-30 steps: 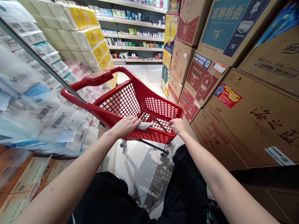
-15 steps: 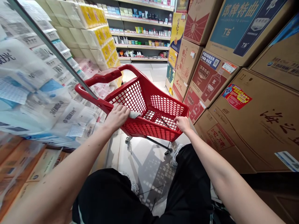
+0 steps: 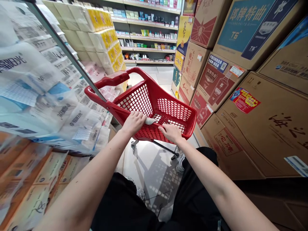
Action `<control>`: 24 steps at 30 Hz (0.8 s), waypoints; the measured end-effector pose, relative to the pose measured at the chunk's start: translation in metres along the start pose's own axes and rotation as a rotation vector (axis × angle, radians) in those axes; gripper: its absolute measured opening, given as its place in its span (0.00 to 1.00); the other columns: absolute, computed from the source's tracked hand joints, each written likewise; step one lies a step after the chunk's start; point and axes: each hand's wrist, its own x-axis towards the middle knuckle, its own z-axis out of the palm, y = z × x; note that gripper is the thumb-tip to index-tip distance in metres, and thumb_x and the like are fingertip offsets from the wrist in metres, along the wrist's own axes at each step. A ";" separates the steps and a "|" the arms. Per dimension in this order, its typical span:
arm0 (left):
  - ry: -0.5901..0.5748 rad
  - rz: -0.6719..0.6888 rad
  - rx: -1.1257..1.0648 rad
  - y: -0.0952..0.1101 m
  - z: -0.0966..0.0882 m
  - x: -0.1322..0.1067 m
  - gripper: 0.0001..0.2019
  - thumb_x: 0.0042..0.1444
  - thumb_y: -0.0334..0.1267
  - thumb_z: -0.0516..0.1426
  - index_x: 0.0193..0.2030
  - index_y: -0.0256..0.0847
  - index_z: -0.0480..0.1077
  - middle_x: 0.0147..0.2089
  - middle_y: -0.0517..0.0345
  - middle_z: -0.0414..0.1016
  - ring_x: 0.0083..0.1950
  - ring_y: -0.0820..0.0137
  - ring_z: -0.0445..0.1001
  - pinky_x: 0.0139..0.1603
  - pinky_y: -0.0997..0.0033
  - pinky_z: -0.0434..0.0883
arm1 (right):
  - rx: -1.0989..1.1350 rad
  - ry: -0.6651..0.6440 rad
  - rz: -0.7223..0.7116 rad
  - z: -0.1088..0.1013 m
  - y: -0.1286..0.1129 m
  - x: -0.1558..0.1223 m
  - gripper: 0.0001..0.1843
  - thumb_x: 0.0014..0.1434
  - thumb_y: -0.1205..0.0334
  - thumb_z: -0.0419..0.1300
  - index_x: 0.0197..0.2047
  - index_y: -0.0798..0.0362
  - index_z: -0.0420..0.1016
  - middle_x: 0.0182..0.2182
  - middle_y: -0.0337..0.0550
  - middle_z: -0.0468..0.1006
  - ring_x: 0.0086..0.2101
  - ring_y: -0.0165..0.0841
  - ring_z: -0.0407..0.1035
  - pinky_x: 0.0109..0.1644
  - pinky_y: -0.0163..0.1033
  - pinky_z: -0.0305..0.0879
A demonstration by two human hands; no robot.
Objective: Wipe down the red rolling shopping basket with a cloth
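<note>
A red plastic shopping cart (image 3: 153,91) with latticed walls stands in front of me, its long near side turned my way. My left hand (image 3: 135,122) is closed over the near rim, pressing a pale grey cloth (image 3: 150,121) against it. Part of the cloth sticks out past the fingers on the right. Farther right along that rim, my right hand (image 3: 171,132) grips the edge, its fingers over the top. The hands are a short distance apart. No goods show in the visible part of the basket.
Stacked cartons (image 3: 243,122) rise close on the right. Wrapped tissue packs (image 3: 69,106) and yellow-and-white bundles (image 3: 103,38) are piled on the left, above orange packages (image 3: 36,179). A slanting metal post (image 3: 60,45) crosses the left side. Stocked shelves (image 3: 149,35) stand behind the cart.
My left hand and the cloth have slid right along the near rim. My right hand has moved left, closer to it. The cart appears slightly farther right in view.
</note>
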 end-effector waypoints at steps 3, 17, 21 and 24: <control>0.016 -0.007 -0.023 0.005 0.000 0.000 0.10 0.62 0.31 0.48 0.42 0.37 0.70 0.38 0.46 0.70 0.41 0.59 0.68 0.46 0.58 0.64 | -0.081 -0.021 -0.012 -0.001 0.010 0.002 0.30 0.69 0.40 0.36 0.45 0.47 0.73 0.40 0.44 0.81 0.39 0.35 0.74 0.39 0.35 0.59; 0.146 -0.142 -0.141 -0.043 -0.004 -0.030 0.14 0.62 0.32 0.47 0.49 0.42 0.71 0.44 0.45 0.71 0.50 0.56 0.68 0.58 0.47 0.60 | -0.162 0.205 -0.148 0.011 0.041 0.001 0.23 0.71 0.47 0.41 0.46 0.48 0.73 0.48 0.46 0.76 0.51 0.35 0.64 0.44 0.34 0.59; 0.104 -0.153 -0.127 -0.033 -0.009 -0.026 0.13 0.63 0.32 0.47 0.45 0.41 0.71 0.40 0.45 0.70 0.47 0.56 0.68 0.53 0.49 0.62 | -0.190 0.199 -0.137 0.015 0.047 0.001 0.23 0.71 0.48 0.40 0.47 0.49 0.72 0.47 0.47 0.76 0.48 0.35 0.66 0.42 0.35 0.57; 0.052 -0.109 -0.089 -0.033 -0.013 -0.022 0.13 0.63 0.32 0.46 0.43 0.40 0.72 0.38 0.44 0.70 0.44 0.56 0.68 0.48 0.51 0.63 | -0.218 0.147 -0.108 0.014 0.054 0.002 0.24 0.71 0.46 0.40 0.46 0.50 0.72 0.40 0.45 0.78 0.40 0.34 0.70 0.37 0.35 0.54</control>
